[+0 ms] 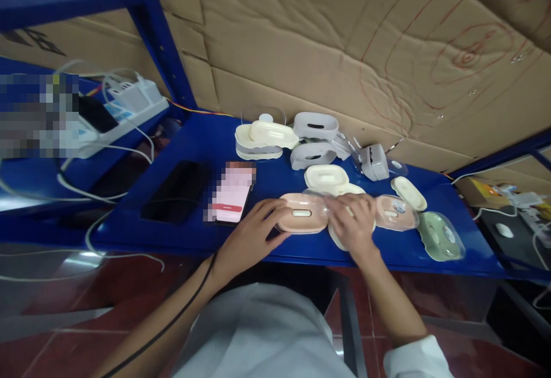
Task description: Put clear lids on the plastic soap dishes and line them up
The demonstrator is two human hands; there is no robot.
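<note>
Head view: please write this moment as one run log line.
left hand: holds central pink dish | right hand: at its right end | phone: screen lit

Both forearms reach forward from the body over the near edge of the desk (198,240), angled toward each other. The left hand (260,220) is palm down, its thumb and fingers curved apart around a gap that faces the right hand (353,217). The right hand is bent inward, its fingers partly curled and blurred, a ring on one of them. The hands are near each other, not touching.
</note>
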